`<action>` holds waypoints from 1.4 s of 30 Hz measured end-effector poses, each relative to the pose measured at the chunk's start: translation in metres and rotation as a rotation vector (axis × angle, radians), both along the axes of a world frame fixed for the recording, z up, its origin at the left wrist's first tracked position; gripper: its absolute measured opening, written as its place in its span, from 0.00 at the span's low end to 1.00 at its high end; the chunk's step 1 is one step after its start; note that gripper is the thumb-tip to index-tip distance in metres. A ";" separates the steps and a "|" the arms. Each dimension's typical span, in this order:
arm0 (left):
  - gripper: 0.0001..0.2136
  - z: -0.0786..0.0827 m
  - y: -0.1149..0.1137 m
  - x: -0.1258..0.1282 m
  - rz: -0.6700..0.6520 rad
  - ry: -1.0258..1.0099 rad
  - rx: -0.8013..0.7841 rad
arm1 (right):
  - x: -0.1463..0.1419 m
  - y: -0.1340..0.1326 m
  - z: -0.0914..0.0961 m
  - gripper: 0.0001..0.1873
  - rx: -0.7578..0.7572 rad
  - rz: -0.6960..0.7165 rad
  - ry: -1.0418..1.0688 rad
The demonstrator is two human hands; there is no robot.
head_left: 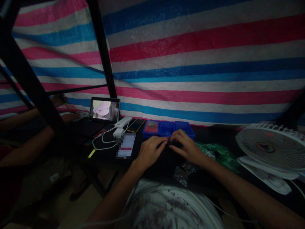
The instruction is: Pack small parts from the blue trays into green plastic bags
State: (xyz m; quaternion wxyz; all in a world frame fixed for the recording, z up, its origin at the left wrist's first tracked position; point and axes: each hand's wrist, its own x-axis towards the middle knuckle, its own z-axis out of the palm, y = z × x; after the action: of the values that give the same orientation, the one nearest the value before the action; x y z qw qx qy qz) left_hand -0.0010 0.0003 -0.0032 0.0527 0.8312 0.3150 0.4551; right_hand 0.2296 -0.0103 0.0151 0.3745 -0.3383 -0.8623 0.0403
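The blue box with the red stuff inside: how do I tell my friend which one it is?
Just behind the person's left hand on the dark table, three small blue trays sit in a row. Yours is the end tray nearest the phone. Only it shows a reddish patch inside.

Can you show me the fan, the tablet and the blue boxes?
Fan (269, 148): head view, on its round white grille.
Tablet (104, 110): head view, on its lit screen.
Blue boxes (167, 128): head view, on the middle box.
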 end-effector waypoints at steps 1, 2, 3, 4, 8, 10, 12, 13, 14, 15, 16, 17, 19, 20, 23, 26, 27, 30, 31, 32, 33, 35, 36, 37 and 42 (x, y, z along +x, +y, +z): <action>0.10 0.000 0.000 0.000 0.000 -0.006 -0.002 | 0.000 0.000 0.000 0.07 0.006 -0.001 0.001; 0.10 0.000 0.000 0.000 -0.002 -0.009 -0.006 | 0.000 0.001 0.000 0.08 0.011 -0.002 0.000; 0.11 0.001 -0.001 0.000 -0.005 -0.011 -0.012 | 0.000 0.001 0.000 0.08 0.018 -0.006 0.002; 0.11 0.002 -0.001 0.001 -0.011 -0.012 -0.022 | -0.001 0.001 0.000 0.09 0.024 -0.011 0.005; 0.12 0.004 -0.004 0.001 -0.046 -0.021 -0.057 | 0.000 0.001 0.001 0.09 0.039 -0.039 0.020; 0.12 0.004 -0.005 0.001 -0.052 -0.020 -0.070 | 0.000 0.001 0.001 0.08 0.043 -0.049 0.018; 0.12 0.004 -0.004 0.001 -0.042 -0.018 -0.088 | 0.000 0.001 0.000 0.08 0.053 -0.061 0.015; 0.12 0.003 -0.004 0.001 -0.034 -0.019 -0.095 | 0.001 0.001 0.000 0.09 0.061 -0.067 0.013; 0.12 0.002 -0.003 0.001 -0.028 -0.021 -0.102 | 0.000 0.001 0.000 0.09 0.072 -0.073 0.011; 0.12 0.000 -0.002 0.001 -0.025 -0.023 -0.108 | 0.000 0.001 0.001 0.10 0.083 -0.078 0.008; 0.11 -0.001 -0.001 0.001 -0.026 -0.026 -0.113 | 0.000 0.001 0.001 0.09 0.092 -0.082 0.003; 0.11 -0.002 0.000 0.001 -0.029 -0.029 -0.118 | 0.000 0.001 0.001 0.09 0.099 -0.085 -0.002; 0.11 -0.003 0.001 0.001 -0.040 -0.038 -0.132 | 0.000 0.001 0.002 0.09 0.107 -0.088 -0.012; 0.11 -0.003 0.001 0.001 -0.046 -0.043 -0.140 | 0.000 0.001 0.002 0.09 0.108 -0.087 -0.016; 0.12 0.000 0.000 0.001 -0.057 -0.054 -0.168 | 0.000 0.002 0.001 0.13 0.110 -0.083 -0.029; 0.12 0.004 -0.003 0.001 -0.066 -0.051 -0.196 | 0.001 0.003 -0.002 0.15 0.121 -0.088 -0.044; 0.12 0.005 -0.004 0.001 -0.070 -0.050 -0.201 | 0.001 0.003 -0.002 0.14 0.128 -0.092 -0.047; 0.12 0.007 -0.005 0.001 -0.074 -0.056 -0.198 | 0.001 0.004 -0.004 0.13 0.141 -0.098 -0.049; 0.12 0.007 -0.005 0.001 -0.074 -0.059 -0.192 | 0.001 0.004 -0.004 0.13 0.143 -0.098 -0.047; 0.12 0.008 -0.005 0.001 -0.074 -0.062 -0.185 | 0.001 0.003 -0.004 0.13 0.143 -0.098 -0.048; 0.12 0.008 -0.005 0.001 -0.073 -0.066 -0.182 | 0.001 0.003 -0.004 0.13 0.143 -0.098 -0.048; 0.11 0.008 -0.004 0.001 -0.073 -0.067 -0.185 | 0.000 0.003 -0.004 0.13 0.144 -0.098 -0.045; 0.11 0.007 -0.004 0.001 -0.073 -0.068 -0.192 | 0.000 0.002 -0.003 0.13 0.144 -0.098 -0.043; 0.11 0.007 -0.004 0.002 -0.073 -0.071 -0.199 | -0.001 0.002 -0.003 0.13 0.144 -0.098 -0.041; 0.12 0.003 -0.002 0.002 -0.048 -0.069 -0.232 | -0.002 0.002 -0.002 0.12 0.166 -0.095 -0.044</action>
State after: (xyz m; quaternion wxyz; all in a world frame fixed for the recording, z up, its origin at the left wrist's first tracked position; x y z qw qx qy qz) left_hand 0.0010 -0.0017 0.0000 0.1701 0.8106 0.3436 0.4426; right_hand 0.2280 -0.0084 0.0136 0.3836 -0.3476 -0.8537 -0.0567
